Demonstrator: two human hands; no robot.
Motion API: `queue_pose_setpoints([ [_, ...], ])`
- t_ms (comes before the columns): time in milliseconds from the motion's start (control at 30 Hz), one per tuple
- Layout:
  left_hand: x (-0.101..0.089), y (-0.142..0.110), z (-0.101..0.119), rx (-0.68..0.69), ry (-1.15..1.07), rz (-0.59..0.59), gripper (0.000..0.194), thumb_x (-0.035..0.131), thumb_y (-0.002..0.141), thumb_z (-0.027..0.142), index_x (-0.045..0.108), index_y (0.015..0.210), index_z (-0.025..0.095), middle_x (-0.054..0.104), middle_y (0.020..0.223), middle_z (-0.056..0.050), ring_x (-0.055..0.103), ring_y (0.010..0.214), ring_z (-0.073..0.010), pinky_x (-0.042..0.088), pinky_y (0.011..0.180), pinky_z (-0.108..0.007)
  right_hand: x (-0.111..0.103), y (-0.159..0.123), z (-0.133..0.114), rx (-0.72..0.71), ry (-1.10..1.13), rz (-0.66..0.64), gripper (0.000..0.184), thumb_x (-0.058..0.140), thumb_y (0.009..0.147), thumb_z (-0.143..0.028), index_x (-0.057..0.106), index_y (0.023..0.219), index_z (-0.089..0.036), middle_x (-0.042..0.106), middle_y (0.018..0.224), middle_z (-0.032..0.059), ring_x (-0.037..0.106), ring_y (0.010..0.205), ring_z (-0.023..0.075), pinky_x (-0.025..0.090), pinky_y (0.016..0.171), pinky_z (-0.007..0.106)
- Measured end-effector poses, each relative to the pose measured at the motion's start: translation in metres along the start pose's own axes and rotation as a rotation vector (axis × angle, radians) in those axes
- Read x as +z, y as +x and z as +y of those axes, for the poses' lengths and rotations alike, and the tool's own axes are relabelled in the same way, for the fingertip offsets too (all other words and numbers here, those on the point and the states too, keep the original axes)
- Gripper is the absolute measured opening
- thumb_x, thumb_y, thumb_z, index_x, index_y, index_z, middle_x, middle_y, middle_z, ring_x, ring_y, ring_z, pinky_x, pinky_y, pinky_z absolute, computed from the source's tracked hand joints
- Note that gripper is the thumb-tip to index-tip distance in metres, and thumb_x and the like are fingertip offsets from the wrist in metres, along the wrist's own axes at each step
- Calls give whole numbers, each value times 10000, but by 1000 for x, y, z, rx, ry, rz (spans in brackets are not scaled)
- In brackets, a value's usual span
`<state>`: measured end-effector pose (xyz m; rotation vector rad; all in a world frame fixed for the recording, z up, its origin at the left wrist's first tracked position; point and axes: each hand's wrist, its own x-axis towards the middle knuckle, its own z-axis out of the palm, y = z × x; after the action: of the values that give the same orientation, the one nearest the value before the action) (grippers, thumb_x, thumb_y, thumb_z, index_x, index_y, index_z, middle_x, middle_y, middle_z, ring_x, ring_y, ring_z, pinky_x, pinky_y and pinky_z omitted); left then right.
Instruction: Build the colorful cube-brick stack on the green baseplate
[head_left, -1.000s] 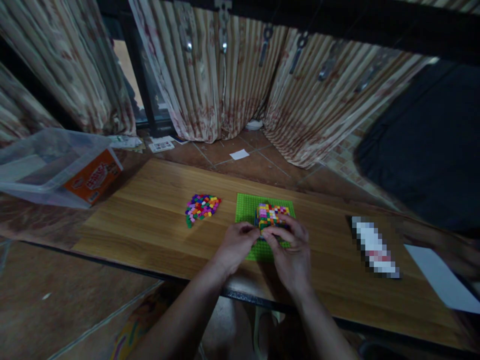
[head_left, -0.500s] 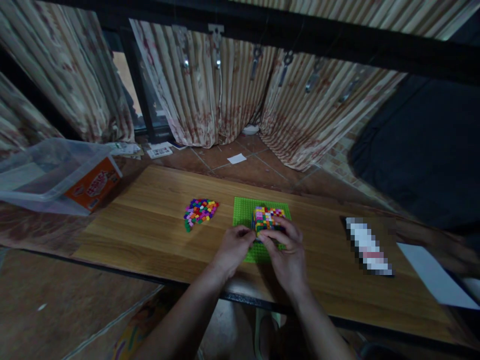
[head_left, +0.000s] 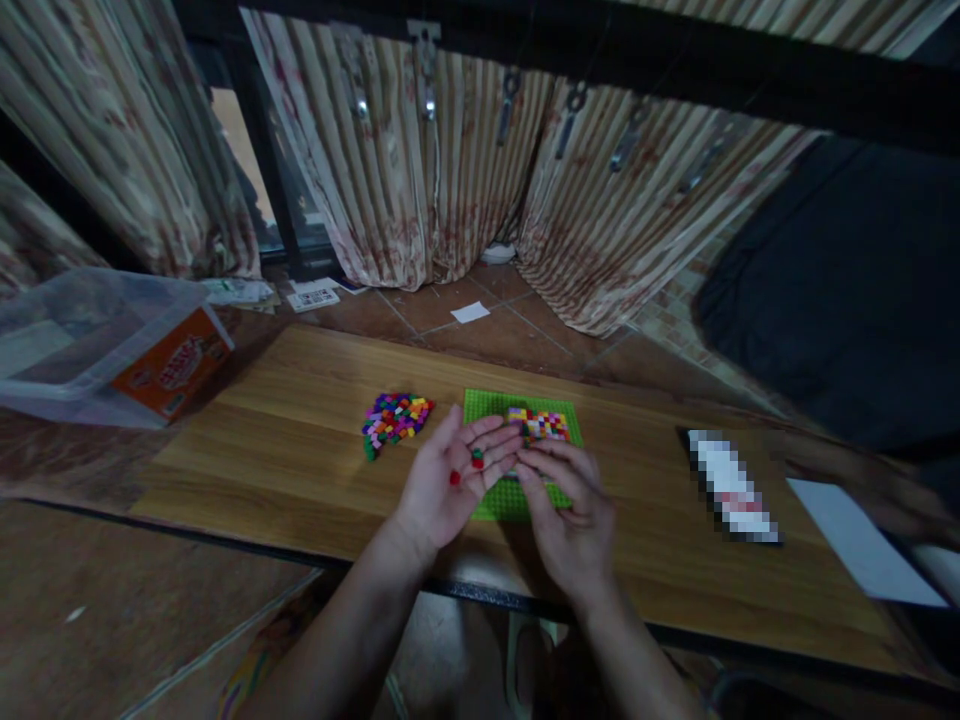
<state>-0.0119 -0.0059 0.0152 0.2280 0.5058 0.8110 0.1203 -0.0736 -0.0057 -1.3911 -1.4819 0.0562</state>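
My left hand [head_left: 446, 480] is turned palm up, fingers stretched and slightly cupped, holding small red bricks [head_left: 455, 479] and a green brick [head_left: 477, 454] on the palm and fingers. Close to its fingertips is my right hand [head_left: 574, 510], thumb and forefinger brought together; whatever lies between them is hidden. Behind the hands, a block built of multicoloured bricks [head_left: 551, 425] stands on the green studded baseplate [head_left: 487, 402]. Its near side is covered by my fingers. Left of the baseplate, a pile of loose coloured bricks [head_left: 397, 418] lies on the wooden table [head_left: 285, 430].
A clear plastic bin [head_left: 82, 340] with an orange label stands beyond the table's left end. At the right lie a blurred-out packet [head_left: 735, 490] and a white sheet [head_left: 862, 540]. Striped curtains [head_left: 480, 180] hang behind, above a tiled floor.
My left hand has come away from the brick block and turned palm up, showing the bricks on it. My right hand stays close by, its fingers lower on the block's near side.
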Motion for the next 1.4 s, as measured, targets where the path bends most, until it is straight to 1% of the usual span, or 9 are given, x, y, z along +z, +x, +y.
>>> queue_pose_setpoints([
  [133, 1, -4, 0, -25, -1, -118, 516, 429, 890, 542, 651, 1022, 95, 659, 1080, -161, 619, 998, -210, 498, 826, -284, 5, 1, -8, -60, -67, -109, 201, 607, 863, -226, 689, 1038, -286, 630, 1041, 32, 562, 1020, 205, 478, 871, 399],
  [333, 3, -7, 1, -1, 9, -171, 528, 420, 881, 572, 659, 1010, 119, 655, 1084, -148, 606, 1038, -233, 492, 856, -311, 11, 1, -11, -58, -151, -173, 248, 601, 866, -281, 669, 1105, -280, 627, 1065, 46, 552, 1025, 228, 472, 853, 414],
  [800, 6, -7, -3, -10, -34, -161, 532, 409, 894, 552, 636, 1072, 105, 625, 1146, -163, 589, 1078, -216, 476, 895, -286, 13, 1, -9, -8, -107, -75, 113, 584, 879, -255, 683, 930, -236, 676, 995, 46, 590, 970, 208, 472, 857, 401],
  [900, 3, -6, 0, -2, 18, -97, 471, 452, 892, 499, 647, 1050, 101, 645, 1111, -168, 619, 1002, -216, 500, 836, -302, 7, 5, -3, 173, 35, -3, 126, 586, 874, -296, 681, 921, -227, 698, 962, 39, 633, 930, 193, 501, 835, 370],
  [1000, -4, -3, 0, 44, 193, 139, 297, 598, 828, 375, 666, 911, 98, 679, 903, -119, 620, 725, -132, 485, 621, -221, -1, 7, 8, 384, 197, 150, 187, 635, 826, -347, 693, 927, -201, 717, 895, 45, 669, 801, 184, 536, 753, 352],
  [1067, -9, -1, -1, 101, 312, 280, 198, 680, 751, 287, 656, 819, 103, 641, 738, -49, 511, 541, -55, 355, 456, -153, -5, 8, 16, 439, 278, 193, 202, 678, 785, -348, 704, 911, -193, 723, 871, 49, 674, 769, 183, 548, 735, 357],
  [1133, -11, 0, -3, 129, 383, 295, 189, 716, 690, 249, 645, 793, 108, 590, 664, -4, 401, 460, -18, 211, 388, -142, -8, 7, 22, 409, 295, 156, 168, 702, 764, -333, 719, 873, -207, 722, 865, 42, 673, 786, 185, 551, 739, 360],
  [1200, -11, 0, -5, 102, 425, 235, 201, 725, 659, 243, 633, 780, 111, 564, 648, 13, 340, 434, -6, 131, 377, -154, -11, 5, 25, 340, 257, 70, 127, 697, 774, -325, 732, 851, -231, 716, 874, 36, 670, 811, 185, 549, 737, 351],
  [1400, -7, 2, -15, 84, 581, 247, 187, 700, 673, 266, 581, 732, 135, 523, 613, 40, 264, 389, 2, 92, 382, -182, -17, 1, 23, 147, 55, -161, 169, 576, 886, -272, 731, 950, -277, 714, 982, 28, 668, 914, 180, 532, 819, 351],
])
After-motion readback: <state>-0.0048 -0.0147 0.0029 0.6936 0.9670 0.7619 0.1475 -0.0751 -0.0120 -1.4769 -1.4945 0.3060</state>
